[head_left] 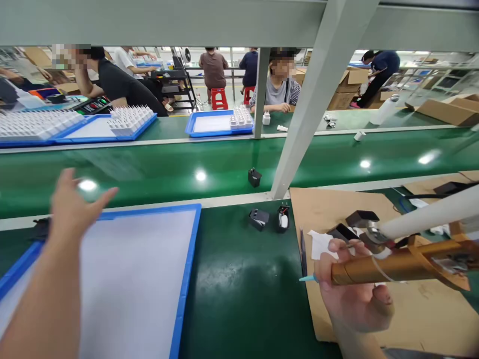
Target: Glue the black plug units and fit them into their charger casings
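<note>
My left hand (75, 207) is stretched out over the far left edge of a white tray with a blue rim (189, 264), fingers apart and nothing in it. A black object lies beside its wrist. On the right, my right hand (355, 294) is wrapped around the end of a bronze-coloured cylindrical tool (377, 269), with a thin light-blue tip (309, 278) pointing left. Between the tray and a cardboard sheet (422, 309) sit two small black housings, one closed-looking (259, 218) and one open with wires and a white part inside (283, 218).
A third black housing (254, 177) is on the green conveyor belt (160, 172). A slanted grey post (318, 89) rises behind the mat. Trays of white parts (241, 117) and several people are beyond. Black pieces and white paper (321, 244) lie on the cardboard.
</note>
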{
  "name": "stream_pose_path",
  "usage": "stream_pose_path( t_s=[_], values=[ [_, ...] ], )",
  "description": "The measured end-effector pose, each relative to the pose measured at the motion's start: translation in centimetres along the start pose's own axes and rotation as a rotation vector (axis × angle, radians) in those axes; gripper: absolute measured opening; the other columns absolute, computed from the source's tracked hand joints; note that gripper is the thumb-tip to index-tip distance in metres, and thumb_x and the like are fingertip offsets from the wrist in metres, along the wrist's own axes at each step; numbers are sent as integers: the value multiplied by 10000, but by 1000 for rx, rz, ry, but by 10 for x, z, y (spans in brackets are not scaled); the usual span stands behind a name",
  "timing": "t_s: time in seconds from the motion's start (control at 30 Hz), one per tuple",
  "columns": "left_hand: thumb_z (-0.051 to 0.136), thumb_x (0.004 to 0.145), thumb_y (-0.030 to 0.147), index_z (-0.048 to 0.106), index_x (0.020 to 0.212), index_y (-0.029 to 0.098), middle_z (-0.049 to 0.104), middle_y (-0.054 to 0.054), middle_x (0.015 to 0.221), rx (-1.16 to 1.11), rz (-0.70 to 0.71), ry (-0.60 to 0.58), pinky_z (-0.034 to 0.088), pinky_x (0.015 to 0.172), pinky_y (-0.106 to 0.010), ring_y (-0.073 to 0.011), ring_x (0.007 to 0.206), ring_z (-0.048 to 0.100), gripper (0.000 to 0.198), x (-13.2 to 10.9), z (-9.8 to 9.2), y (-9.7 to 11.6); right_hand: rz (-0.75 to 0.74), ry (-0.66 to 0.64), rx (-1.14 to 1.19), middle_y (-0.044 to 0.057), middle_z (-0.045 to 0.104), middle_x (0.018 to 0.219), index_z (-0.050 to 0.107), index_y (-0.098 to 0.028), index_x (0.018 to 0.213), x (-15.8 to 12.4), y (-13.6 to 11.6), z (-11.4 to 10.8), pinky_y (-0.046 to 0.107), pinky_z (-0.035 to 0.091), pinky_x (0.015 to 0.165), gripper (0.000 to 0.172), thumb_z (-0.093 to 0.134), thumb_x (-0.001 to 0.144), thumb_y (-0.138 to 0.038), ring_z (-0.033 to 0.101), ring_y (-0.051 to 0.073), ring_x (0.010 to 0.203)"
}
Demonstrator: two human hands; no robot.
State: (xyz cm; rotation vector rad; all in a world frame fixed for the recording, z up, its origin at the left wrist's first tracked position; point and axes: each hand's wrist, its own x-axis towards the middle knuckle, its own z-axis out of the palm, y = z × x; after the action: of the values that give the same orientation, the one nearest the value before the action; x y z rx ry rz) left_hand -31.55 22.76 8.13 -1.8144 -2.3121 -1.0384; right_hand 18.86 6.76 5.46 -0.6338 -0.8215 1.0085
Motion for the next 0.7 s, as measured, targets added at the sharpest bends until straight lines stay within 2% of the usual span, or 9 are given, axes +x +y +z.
stream_pose_path(
  t_s=[0.03,0.13,0.2,0.27,0.33,0.4,0.47,0.57,0.7],
  values=[
    [529,712,795,311,1443,282,548,-100,1367,-15,28,16,439,996,-677,-438,1254,499,920,1,22,30,-2,-8,3,23,571,980,563,-324,1153,-1,0,0,297,309,417,448,555,809,-611,492,96,432],
    [657,728,636,406,1401,243,601,-84,1310,-110,256,-248,495,1011,-468,-304,1192,582,818,-8,104,123,-12,-20,-9,21,565,989,569,-310,1150,-3,1,1,293,318,425,453,533,820,-618,511,90,438],
    [694,743,539,379,1422,211,527,-125,1406,-159,339,-425,420,1077,-452,-305,1285,508,817,-18,157,178,-25,-27,-17,24,562,1001,576,-307,1139,-3,4,1,288,321,428,453,524,821,-625,510,82,442],
    [747,706,502,392,1405,175,506,-165,1420,-191,319,-519,409,1071,-444,-330,1334,449,849,-27,196,219,-41,-38,-19,28,565,1014,577,-310,1122,-3,6,0,283,320,426,445,523,818,-630,504,77,442],
    [734,734,462,450,1338,144,566,-187,1341,-200,284,-538,461,997,-427,-329,1250,527,740,-29,217,242,-53,-41,-18,32,569,1020,571,-314,1118,-2,7,0,282,325,429,441,523,815,-632,499,77,446],
    [709,765,420,492,1270,137,622,-187,1249,-201,244,-535,490,935,-419,-311,1139,601,618,-29,218,248,-60,-37,-11,34,573,1023,560,-326,1131,-2,8,0,280,332,430,428,515,822,-620,494,80,454],
    [715,757,393,511,1233,154,642,-166,1211,-205,234,-540,494,921,-413,-295,1098,618,571,-30,200,241,-62,-43,-5,39,573,1030,558,-321,1122,-3,7,1,280,339,429,406,495,833,-600,483,79,455],
    [754,702,393,529,1217,200,638,-105,1232,-219,276,-585,499,925,-372,-271,1130,600,594,-54,150,218,-35,-74,12,46,570,1051,573,-285,1053,-6,6,2,283,360,447,373,484,843,-580,485,75,467],
    [727,724,435,548,1230,262,613,-50,1273,-240,408,-775,509,931,-353,-242,1102,612,564,-134,71,190,0,-110,84,42,578,1051,558,-295,1087,-11,3,5,277,357,450,353,542,840,-547,496,83,486]
  ],
)
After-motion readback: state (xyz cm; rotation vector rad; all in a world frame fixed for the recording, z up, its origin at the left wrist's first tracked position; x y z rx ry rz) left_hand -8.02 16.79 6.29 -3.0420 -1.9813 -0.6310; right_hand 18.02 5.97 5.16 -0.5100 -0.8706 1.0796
